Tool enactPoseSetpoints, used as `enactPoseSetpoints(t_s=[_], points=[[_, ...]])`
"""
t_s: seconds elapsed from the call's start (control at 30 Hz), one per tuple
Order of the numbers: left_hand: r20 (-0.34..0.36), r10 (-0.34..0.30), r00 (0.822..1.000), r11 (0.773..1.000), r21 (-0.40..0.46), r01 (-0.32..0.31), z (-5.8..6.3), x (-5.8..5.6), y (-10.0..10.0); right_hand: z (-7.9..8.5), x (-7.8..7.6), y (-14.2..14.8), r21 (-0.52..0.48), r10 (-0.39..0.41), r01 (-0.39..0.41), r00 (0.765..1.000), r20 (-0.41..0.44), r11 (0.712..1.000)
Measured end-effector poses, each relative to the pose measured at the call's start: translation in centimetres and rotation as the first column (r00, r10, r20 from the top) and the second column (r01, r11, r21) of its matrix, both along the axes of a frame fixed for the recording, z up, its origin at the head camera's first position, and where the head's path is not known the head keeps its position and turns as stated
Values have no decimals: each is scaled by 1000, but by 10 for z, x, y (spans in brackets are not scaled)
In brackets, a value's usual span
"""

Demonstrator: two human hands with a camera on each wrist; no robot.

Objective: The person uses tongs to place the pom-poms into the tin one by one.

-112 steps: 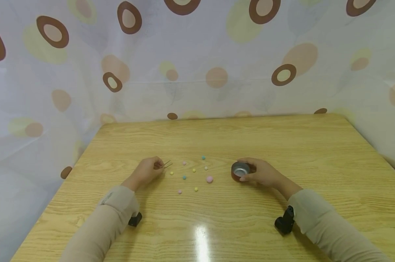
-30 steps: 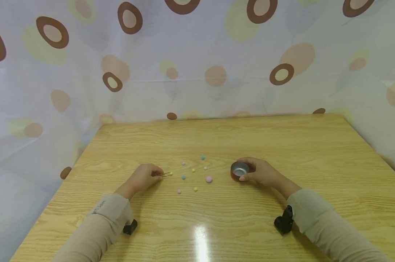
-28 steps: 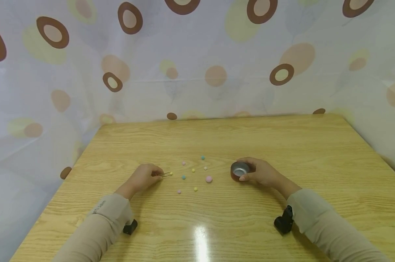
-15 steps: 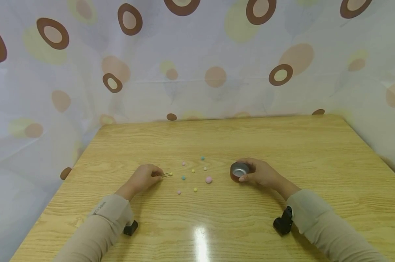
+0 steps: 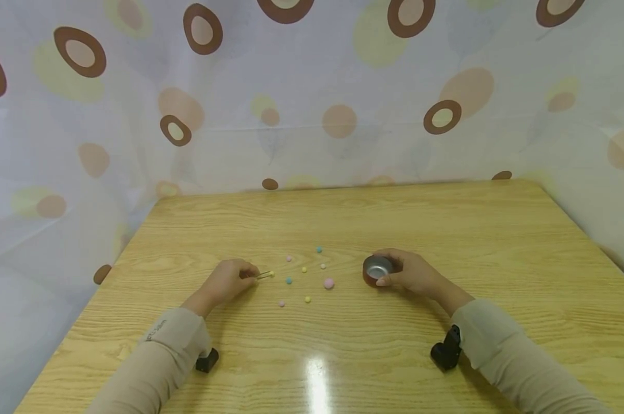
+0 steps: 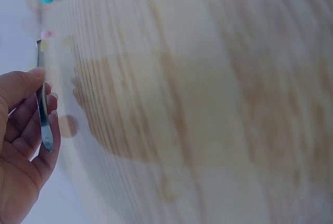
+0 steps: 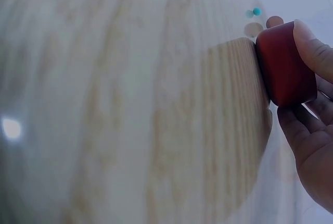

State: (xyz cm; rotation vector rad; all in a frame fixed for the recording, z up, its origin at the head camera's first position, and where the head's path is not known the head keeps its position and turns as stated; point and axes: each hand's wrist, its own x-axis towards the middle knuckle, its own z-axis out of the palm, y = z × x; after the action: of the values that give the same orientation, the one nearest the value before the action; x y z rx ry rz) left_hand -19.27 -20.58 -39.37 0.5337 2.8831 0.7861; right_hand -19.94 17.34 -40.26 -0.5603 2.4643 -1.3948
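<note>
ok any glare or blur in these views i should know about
Head view: a bright glare streak on the table at the bottom; left wrist view: the table looks washed out and soft around a darker patch, the tweezers fairly clear; right wrist view: a round glare spot near the left edge, the red bowl clearer than the blurry wood grain.

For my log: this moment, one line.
left hand: holds tweezers, tips at yellow ball | right hand: grips bowl | pink ball: on table
</note>
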Motion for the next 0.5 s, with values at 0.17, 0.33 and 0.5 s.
enactPoseSetpoints(t_s=[0.17, 0.33, 0.5], points=[[0, 11, 1000, 1000, 16, -11, 2, 2, 1, -3, -1, 0, 8, -7, 6, 1000, 2, 1000], [-15, 7, 1000, 999, 37, -7, 4, 2, 3, -2, -2, 1, 34, -11, 11, 1000, -13, 999], [-38, -9, 999, 999, 39, 10, 6, 1, 6, -3, -3, 2, 42, -7, 7, 1000, -13, 999]])
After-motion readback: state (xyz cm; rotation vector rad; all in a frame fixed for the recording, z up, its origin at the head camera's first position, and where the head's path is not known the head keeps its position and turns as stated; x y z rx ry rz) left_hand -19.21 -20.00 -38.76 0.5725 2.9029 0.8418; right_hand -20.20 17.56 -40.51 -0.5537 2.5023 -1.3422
